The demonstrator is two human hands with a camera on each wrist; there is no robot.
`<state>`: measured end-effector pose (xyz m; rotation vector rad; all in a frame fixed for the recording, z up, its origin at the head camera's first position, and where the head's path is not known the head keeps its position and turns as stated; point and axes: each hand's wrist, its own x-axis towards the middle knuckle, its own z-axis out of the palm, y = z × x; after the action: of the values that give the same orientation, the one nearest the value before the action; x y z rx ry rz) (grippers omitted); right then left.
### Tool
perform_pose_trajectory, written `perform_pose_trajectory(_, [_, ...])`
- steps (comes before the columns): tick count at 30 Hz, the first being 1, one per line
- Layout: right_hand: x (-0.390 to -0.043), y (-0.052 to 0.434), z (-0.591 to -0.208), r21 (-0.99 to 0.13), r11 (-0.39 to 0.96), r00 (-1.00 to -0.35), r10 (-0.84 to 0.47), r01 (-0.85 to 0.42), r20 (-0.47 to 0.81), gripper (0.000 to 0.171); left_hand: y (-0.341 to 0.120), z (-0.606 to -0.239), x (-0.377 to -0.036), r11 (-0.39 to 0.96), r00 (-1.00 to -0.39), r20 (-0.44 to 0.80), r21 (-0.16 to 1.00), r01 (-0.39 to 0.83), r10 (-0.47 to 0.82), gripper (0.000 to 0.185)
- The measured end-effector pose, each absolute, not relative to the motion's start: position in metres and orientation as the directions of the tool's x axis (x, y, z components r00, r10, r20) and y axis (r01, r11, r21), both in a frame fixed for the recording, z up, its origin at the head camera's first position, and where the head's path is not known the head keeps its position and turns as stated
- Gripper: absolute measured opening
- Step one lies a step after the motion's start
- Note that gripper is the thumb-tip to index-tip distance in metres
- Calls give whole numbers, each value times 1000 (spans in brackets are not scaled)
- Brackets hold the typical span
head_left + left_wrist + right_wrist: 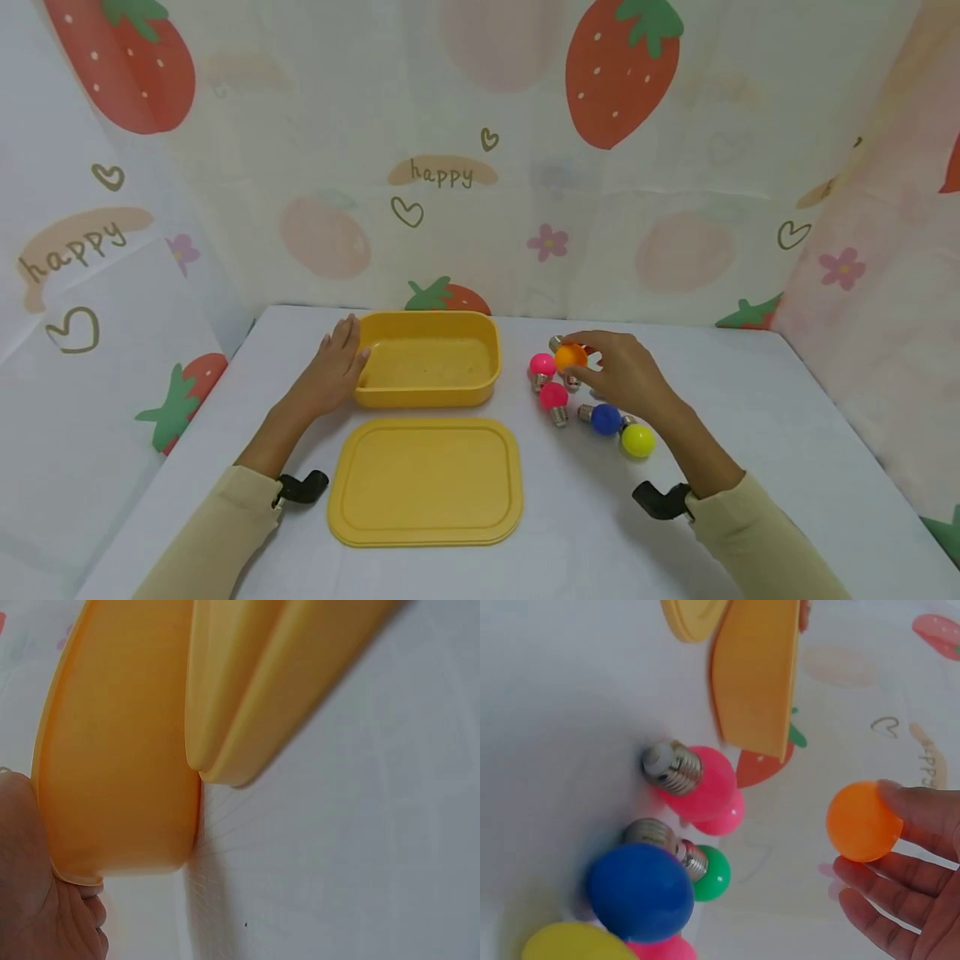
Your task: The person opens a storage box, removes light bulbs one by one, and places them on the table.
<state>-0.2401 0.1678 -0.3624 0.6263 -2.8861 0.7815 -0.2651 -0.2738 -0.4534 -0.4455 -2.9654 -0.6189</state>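
Between the thumb and fingers of my right hand (628,375) is an orange light bulb (572,357), held above the other bulbs; the right wrist view shows its round orange globe (864,822) pinched at the fingertips. My left hand (334,367) rests against the left end of a yellow plastic box (426,398), its fingers fairly straight in the head view. The left wrist view shows that hand (37,892) at the box rim, partly cut off. Under and near the right hand lie pink bulbs (553,396), a blue bulb (606,419), a yellow bulb (637,441) and a green bulb (712,873).
A flat yellow lid (425,483) lies on the white table (585,542) in front of the box. Behind the table hangs a cloth backdrop (330,108) printed with strawberries. A black wrist camera (662,500) sits at the right sleeve.
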Motion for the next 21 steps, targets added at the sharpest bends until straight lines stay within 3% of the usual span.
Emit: perform_pose_trajectory(21, [-224, 217, -371, -449, 813, -926, -288, -370, 243, 42, -274, -454, -265, 880, -955, 136, 370, 297, 265, 66])
